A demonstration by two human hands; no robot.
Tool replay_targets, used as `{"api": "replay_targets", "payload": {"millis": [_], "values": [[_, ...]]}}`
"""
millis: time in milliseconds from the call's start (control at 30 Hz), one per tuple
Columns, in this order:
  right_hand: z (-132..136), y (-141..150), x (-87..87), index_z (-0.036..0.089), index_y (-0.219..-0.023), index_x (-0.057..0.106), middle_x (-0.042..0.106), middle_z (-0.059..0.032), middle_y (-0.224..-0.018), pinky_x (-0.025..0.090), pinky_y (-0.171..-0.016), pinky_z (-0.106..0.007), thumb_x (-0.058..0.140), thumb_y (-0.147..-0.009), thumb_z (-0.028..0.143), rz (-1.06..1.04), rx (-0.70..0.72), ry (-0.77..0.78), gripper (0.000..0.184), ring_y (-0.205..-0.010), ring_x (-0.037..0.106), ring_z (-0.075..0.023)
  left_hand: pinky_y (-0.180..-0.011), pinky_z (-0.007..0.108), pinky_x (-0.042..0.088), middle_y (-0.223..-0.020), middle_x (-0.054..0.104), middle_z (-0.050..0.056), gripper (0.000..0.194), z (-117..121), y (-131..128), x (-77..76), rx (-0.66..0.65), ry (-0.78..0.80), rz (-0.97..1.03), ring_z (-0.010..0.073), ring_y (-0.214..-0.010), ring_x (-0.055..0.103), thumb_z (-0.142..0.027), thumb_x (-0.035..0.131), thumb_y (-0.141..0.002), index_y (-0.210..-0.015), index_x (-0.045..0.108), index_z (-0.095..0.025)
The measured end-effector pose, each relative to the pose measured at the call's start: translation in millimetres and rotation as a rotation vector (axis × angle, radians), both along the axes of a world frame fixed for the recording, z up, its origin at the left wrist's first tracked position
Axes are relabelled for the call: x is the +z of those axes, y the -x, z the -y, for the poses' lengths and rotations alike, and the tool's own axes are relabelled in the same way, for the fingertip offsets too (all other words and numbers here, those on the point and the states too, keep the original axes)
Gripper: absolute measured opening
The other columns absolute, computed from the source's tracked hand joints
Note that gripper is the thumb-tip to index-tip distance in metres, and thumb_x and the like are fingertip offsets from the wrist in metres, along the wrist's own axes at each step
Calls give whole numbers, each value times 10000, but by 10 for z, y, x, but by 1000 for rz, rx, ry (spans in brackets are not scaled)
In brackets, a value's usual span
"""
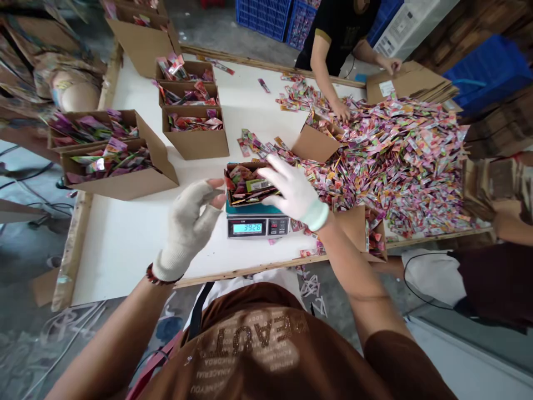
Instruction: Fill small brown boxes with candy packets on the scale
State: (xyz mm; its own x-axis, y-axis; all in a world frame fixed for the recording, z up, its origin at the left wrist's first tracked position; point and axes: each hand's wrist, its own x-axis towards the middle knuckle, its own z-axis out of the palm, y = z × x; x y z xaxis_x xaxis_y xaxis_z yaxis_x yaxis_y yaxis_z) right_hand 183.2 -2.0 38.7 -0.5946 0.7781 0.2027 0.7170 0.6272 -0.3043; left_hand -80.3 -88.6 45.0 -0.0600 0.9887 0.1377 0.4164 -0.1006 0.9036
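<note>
A small cardboard box (231, 201) full of colourful sachets sits on a digital scale (258, 228) with a lit display. My left hand (187, 225), in a cream glove with bare fingertips, is at the box's left side, fingers curved and apart with nothing between them. I cannot tell whether its fingertips touch the box. Over the box's right side is my right hand (291, 189) in a white glove, its fingers spread and holding nothing. They cover part of the sachets (258, 184) inside.
A large heap of sachets (408, 161) covers the table's right side. Filled boxes (197, 136) stand at the back left, more boxes (125, 175) at the left edge. Across the table, a co-worker's hand (341, 111) reaches into the heap near a tilted box (315, 143).
</note>
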Motion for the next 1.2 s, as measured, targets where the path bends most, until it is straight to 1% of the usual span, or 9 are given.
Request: {"api": "replay_targets", "payload": {"millis": [67, 167, 233, 400, 567, 733, 933, 1033, 1200], "values": [[141, -459, -35, 244, -1417, 587, 567, -142, -1491, 451, -1167, -578, 646, -999, 367, 1, -207, 31, 440, -1412, 505, -333, -910, 359, 598, -1156, 765, 107, 441, 122, 161, -226, 71, 60, -36, 229, -1026, 739, -512, 600, -975, -1262, 690, -189], [514, -1291, -94, 222, -1416, 606, 599, -165, -1430, 491, -1141, -500, 627, -1014, 421, 135, -904, 225, 449, -1359, 560, -315, -939, 383, 572, -1129, 771, 91, 361, 318, 387, -480, 153, 118, -103, 222, -1012, 724, -484, 609, -980, -1167, 731, -200], [799, -1699, -207, 174, -1372, 635, 611, -194, -1392, 524, -1086, -483, 662, -1005, 402, 207, -1070, 312, 433, -1294, 603, -314, -943, 385, 558, -1121, 767, 85, 323, 390, 467, -530, 164, 123, -129, 220, -1021, 712, -462, 608, -987, -1110, 740, -194], [1294, -2020, -702, 206, -1297, 665, 675, -103, -1281, 592, -940, -402, 682, -1016, 434, 324, -1269, 496, 362, -1095, 678, -219, -937, 371, 551, -1092, 773, 73, 246, 149, 271, -257, 98, 10, -171, 211, -1018, 714, -399, 607, -997, -1052, 746, -203], [1350, -2229, -996, 75, -1219, 703, 751, -184, -1078, 555, -855, -345, 699, -930, 245, 389, -1406, 589, 335, -927, 727, -260, -859, 328, 533, -1051, 768, 94, 253, -396, -278, 117, -157, -228, -183, 187, -953, 699, -319, 560, -1028, -1004, 749, -153], [1499, -2491, -750, 94, -1204, 716, 752, -198, -1138, 539, -892, -361, 655, -904, 317, 415, -1464, 533, 378, -1038, 720, -315, -816, 344, 490, -906, 724, 103, 391, -759, -735, 234, -358, -245, -252, 195, -852, 650, -333, 437, -1068, -897, 723, -129], [1651, -2394, -225, 126, -1162, 714, 759, -184, -1107, 520, -874, -407, 644, -849, 441, 341, -1384, 273, 450, -1013, 688, -350, -812, 358, 484, -1070, 725, 150, 498, -801, -1131, 2, -542, 29, -624, 261, -973, 678, -566, 519, -1023, -1005, 739, -119], [1522, -2110, 15, 160, -1130, 710, 765, -165, -1068, 516, -859, -420, 627, -838, 484, 275, -1290, 144, 443, -976, 681, -346, -857, 394, 504, -1196, 694, 200, 596, -755, -1222, -120, -545, 15, -709, 327, -1092, 677, -645, 542, -990, -1160, 721, -102], [1130, -1519, 284, 176, -1064, 698, 767, -171, -1035, 503, -815, -406, 632, -852, 469, 260, -1162, 13, 368, -942, 682, -343, -820, 422, 520, -1151, 713, 273, 307, -707, -1099, -244, -661, 143, -885, 388, -1103, 695, -243, 610, -957, -1159, 744, -56]]}}
